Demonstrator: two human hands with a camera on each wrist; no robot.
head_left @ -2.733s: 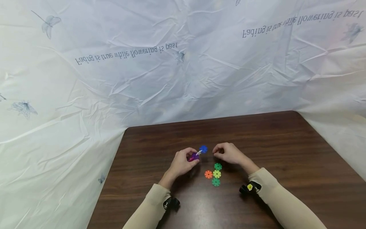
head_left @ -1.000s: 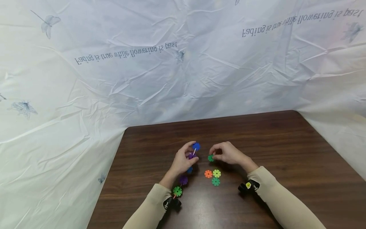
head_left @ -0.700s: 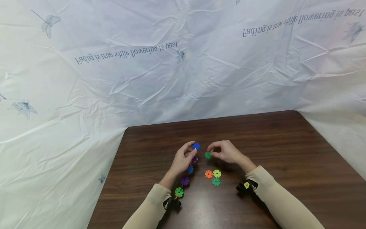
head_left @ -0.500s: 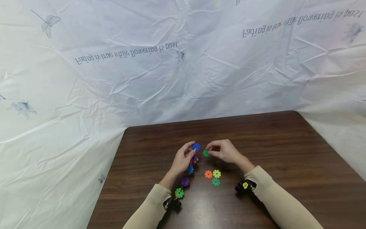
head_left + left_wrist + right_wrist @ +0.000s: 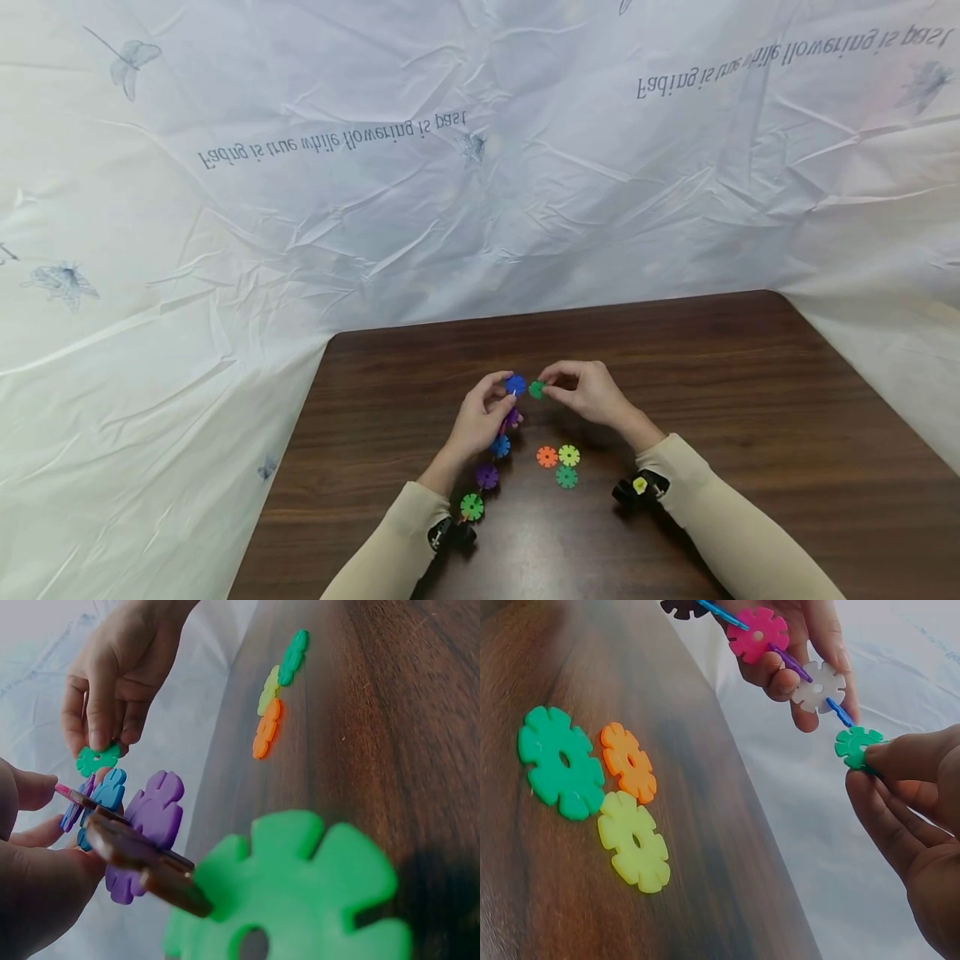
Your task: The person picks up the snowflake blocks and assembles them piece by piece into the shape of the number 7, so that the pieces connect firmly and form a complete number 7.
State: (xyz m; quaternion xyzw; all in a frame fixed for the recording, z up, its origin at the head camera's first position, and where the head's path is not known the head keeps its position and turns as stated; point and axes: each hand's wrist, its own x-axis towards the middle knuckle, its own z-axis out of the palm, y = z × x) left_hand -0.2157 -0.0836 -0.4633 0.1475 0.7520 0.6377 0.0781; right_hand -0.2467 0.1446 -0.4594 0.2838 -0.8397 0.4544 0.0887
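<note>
My left hand (image 5: 472, 423) grips a chain of slotted plastic snowflake discs between thumb and fingers. At its far end is a blue disc (image 5: 515, 384), seen edge-on in the right wrist view, joined to a white disc (image 5: 817, 690) and a pink disc (image 5: 754, 631). The chain trails toward my left wrist through a purple disc (image 5: 487, 476) and a light green disc (image 5: 472, 507). My right hand (image 5: 592, 393) pinches a loose green disc (image 5: 536, 389) close to the blue one. Whether those two discs touch, I cannot tell. Fingers hide the chain's middle.
On the brown wooden table (image 5: 720, 400) lie three flat discs: orange (image 5: 547, 456), yellow (image 5: 569, 455) and green (image 5: 566, 477), grouped between my forearms. A pale printed sheet (image 5: 480, 200) hangs behind the table. Each wrist wears a small black camera.
My right hand has picked a green disc off the table and carried it up and left toward the blue disc. My left hand has turned the chain, bringing its lower discs into view.
</note>
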